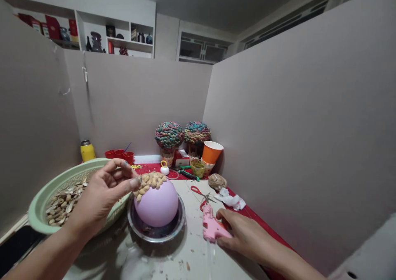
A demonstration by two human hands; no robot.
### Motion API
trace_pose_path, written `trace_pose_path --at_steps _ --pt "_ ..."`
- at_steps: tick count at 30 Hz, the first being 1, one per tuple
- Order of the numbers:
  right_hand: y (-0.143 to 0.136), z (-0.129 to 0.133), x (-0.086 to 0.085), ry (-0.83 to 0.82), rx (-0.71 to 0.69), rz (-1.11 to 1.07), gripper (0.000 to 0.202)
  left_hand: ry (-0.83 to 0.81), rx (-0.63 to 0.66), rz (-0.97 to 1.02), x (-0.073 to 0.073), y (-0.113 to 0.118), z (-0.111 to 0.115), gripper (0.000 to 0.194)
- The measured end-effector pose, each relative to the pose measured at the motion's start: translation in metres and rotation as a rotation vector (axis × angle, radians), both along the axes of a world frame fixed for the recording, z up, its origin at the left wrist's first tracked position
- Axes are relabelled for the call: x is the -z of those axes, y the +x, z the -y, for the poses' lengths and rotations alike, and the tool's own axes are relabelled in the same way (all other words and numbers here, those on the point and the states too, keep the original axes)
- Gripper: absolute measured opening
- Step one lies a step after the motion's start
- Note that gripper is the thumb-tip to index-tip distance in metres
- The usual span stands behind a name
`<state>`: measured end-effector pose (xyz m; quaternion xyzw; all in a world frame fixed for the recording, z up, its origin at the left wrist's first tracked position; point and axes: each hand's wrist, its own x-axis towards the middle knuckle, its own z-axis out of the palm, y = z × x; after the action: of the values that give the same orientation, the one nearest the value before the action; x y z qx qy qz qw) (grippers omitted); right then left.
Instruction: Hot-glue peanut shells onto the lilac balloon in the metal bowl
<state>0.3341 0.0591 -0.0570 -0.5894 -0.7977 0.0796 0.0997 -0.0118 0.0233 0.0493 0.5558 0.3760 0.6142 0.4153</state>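
Observation:
A pink-purple balloon (157, 203) rests in a metal bowl (156, 238), with peanut shells (153, 181) covering part of its top. My left hand (108, 185) is at the upper left of the balloon, thumb and fingertips pressed together by the shells; what they pinch is too small to make out. To the right of the bowl, my right hand (236, 232) has its thumb and fingers around the handle of a pink glue gun (212, 226), whose nozzle points away from me.
A green basket (38, 210) of shells stands at the left. Red-handled scissors (202, 195), twine (217, 181) and white tissue (230, 199) lie beyond the glue gun. Two decorated trees (169, 136), an orange cup (212, 152) and red cups (128, 157) stand at the back.

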Motion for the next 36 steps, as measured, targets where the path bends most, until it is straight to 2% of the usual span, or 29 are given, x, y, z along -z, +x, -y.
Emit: trace_pose_path --at_steps 3,5,8,10,12,15,20,24,30,33,36 --pt "0.000 -0.001 -0.023 0.013 -0.067 -0.020 0.033 0.010 -0.026 -0.128 0.005 0.000 -0.005 0.023" --pt "-0.009 -0.005 -0.042 0.085 -0.162 -0.132 0.031 0.027 -0.052 -0.201 0.007 0.001 -0.005 0.021" --pt "-0.037 -0.016 -0.065 0.214 -0.342 -0.357 0.033 0.024 -0.081 -0.325 0.011 0.006 -0.003 0.015" --pt "-0.061 -0.027 -0.072 0.251 -0.471 -0.476 0.033 0.035 -0.116 -0.441 0.013 0.012 0.000 0.011" --pt "-0.084 -0.043 -0.073 0.275 -0.572 -0.563 0.035 0.102 -0.185 -0.577 0.016 0.018 0.001 0.010" --pt "-0.110 -0.069 -0.067 0.248 -0.650 -0.593 0.042 0.230 -0.276 -0.766 0.020 0.024 0.001 0.012" --pt "-0.130 -0.101 -0.055 0.138 -0.740 -0.546 0.053 0.280 -0.319 -0.878 0.029 0.029 -0.005 0.010" --pt "-0.135 -0.106 -0.049 0.069 -0.783 -0.539 0.052 0.248 -0.336 -0.852 0.036 0.031 -0.010 0.010" --pt "-0.137 -0.100 -0.046 0.076 -0.826 -0.655 0.041 0.225 -0.332 -0.760 0.039 0.035 -0.013 0.013" --pt "-0.138 -0.099 -0.046 0.082 -0.837 -0.692 0.039 0.258 -0.339 -0.805 0.040 0.037 -0.012 0.014" --pt "-0.139 -0.100 -0.045 0.084 -0.842 -0.716 0.038 0.357 -0.344 -0.929 0.042 0.036 -0.013 0.013"
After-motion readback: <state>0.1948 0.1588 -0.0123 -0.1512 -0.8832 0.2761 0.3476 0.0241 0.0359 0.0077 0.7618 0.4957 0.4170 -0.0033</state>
